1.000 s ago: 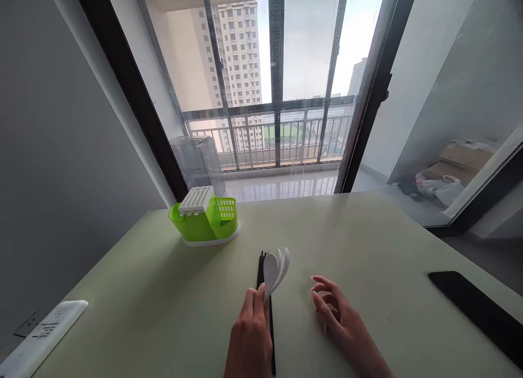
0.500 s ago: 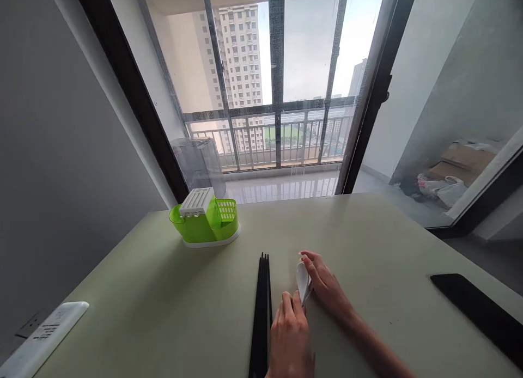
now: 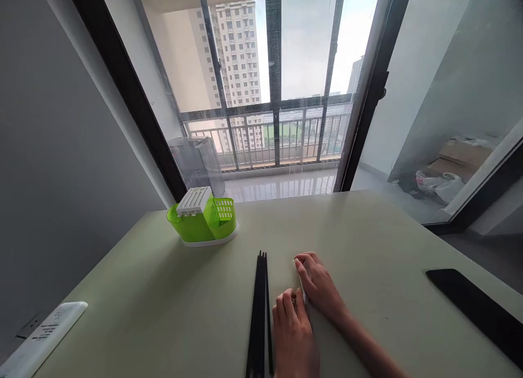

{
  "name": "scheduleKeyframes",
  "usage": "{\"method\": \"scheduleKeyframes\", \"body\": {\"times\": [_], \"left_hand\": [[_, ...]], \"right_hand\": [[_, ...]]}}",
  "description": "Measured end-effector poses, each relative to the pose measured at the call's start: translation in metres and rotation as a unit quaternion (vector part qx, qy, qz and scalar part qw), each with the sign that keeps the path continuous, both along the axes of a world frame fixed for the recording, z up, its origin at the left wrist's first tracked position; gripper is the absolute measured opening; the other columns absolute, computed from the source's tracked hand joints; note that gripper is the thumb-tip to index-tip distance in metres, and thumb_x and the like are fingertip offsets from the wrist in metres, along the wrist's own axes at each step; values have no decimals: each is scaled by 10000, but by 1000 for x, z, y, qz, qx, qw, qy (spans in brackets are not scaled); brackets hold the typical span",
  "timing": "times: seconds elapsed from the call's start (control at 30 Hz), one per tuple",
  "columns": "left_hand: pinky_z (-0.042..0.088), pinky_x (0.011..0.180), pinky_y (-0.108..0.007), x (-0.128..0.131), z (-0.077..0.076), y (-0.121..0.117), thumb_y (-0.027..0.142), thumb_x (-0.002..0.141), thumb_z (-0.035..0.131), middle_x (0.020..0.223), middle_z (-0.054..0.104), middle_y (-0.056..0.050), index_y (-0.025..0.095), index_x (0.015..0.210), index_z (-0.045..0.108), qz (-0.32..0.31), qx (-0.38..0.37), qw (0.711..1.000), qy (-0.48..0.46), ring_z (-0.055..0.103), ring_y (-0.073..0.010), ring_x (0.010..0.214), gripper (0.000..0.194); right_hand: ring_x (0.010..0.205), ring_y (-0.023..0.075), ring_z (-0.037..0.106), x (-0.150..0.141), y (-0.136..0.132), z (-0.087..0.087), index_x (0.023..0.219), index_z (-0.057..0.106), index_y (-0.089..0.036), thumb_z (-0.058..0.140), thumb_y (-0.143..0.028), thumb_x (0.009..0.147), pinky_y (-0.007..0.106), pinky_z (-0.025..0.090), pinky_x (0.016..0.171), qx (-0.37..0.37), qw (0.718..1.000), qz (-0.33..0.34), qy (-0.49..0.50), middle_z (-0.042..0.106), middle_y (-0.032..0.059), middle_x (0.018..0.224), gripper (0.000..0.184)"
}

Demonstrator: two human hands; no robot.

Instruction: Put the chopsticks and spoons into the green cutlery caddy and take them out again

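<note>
Several white spoons point(image 3: 304, 297) lie low over the table to the right of the chopsticks, mostly covered by my two hands; only a thin sliver shows between them. My left hand point(image 3: 293, 326) is closed around their handle end. Curled over the bowl end, farther from me, is my right hand point(image 3: 317, 282), its fingers bent and closed. Just left of my left hand, a bunch of black chopsticks point(image 3: 258, 312) lies lengthwise on the table, with one slightly apart from the others.
A green caddy point(image 3: 200, 228) with a white slotted top stands at the back left of the pale table point(image 3: 183, 312). A white power strip-like bar point(image 3: 53, 331) lies at the left edge. On the right is a long black flat object point(image 3: 469, 304). A window borders the far edge.
My left hand has carried the spoons rightward from above the chopsticks and lowered them. My right hand, earlier apart and holding nothing, has closed over the spoon bowls.
</note>
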State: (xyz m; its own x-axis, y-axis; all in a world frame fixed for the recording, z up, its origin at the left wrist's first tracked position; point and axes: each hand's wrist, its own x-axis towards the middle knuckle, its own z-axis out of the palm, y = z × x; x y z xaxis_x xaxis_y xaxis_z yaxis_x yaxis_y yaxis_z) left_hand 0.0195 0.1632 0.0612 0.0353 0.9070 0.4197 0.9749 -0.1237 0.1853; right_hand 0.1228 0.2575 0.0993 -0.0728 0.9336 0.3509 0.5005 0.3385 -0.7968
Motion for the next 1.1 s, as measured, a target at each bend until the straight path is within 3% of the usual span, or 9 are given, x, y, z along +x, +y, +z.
{"method": "scheduleKeyframes", "body": {"times": [0.17,0.23,0.4,0.5,0.6,0.73,0.83,0.97,1.1], "left_hand": [[484,1052,-505,-1,9,-3,52,900,462,1419,522,-182,169,1456,503,-18,17,999,-33,477,-333,1319,570],[473,1072,-499,-7,22,-5,120,935,467,1454,503,-186,159,1482,468,-38,20,998,-40,462,-333,1351,548],[425,1125,-481,-49,101,19,275,991,477,1520,454,-154,201,1511,419,-93,43,994,-38,392,-312,1435,529],[344,1171,-516,-97,153,62,342,1013,465,1469,495,-165,182,1409,511,-47,120,991,-32,381,-311,1430,429],[295,1187,-526,-153,185,109,382,1017,446,1477,491,-182,156,1323,573,20,191,981,-8,348,-332,1444,400],[244,1184,-567,-219,195,151,454,1008,426,1539,466,-171,150,1362,567,88,205,974,30,312,-390,1458,488],[268,1179,-529,-246,192,163,464,1013,373,1526,506,-140,166,1383,546,72,172,982,40,394,-350,1424,506],[332,1162,-462,-246,187,166,440,1026,310,1501,533,-154,141,1377,540,28,161,986,17,467,-283,1402,516],[393,1132,-453,-220,188,168,435,1038,301,1526,515,-121,162,1387,564,20,143,989,-4,475,-285,1403,516]], "right_hand": [[1027,224,647,1,1,0,1036,639,-233,360,-461,1033,348,508,918,-7,1000,0,12,659,80,1113,360],[1030,229,651,2,0,1,1041,640,-236,364,-476,1029,352,509,919,-9,1000,2,15,662,82,1113,365],[1018,226,663,2,-1,1,1064,648,-234,371,-484,1027,338,514,904,-11,1000,11,20,664,87,1130,376],[1015,219,669,2,-1,2,1059,659,-229,379,-491,1025,323,512,900,-9,1000,12,23,666,83,1145,385],[1030,220,666,1,-1,3,1062,665,-224,385,-497,1022,324,504,916,-11,999,7,33,670,87,1158,393],[1042,230,669,2,-1,4,1076,669,-220,385,-516,1015,337,505,921,-18,997,-25,67,695,90,1141,415],[1053,238,667,2,0,3,1091,671,-217,401,-533,1004,351,502,926,-25,993,-64,96,711,89,1135,426],[1050,258,660,1,0,3,1101,653,-204,403,-558,999,366,493,917,-38,987,-88,131,720,108,1122,445],[996,251,664,1,0,4,1085,645,-201,428,-552,990,361,491,880,-48,984,-102,141,724,100,1083,424]]}}
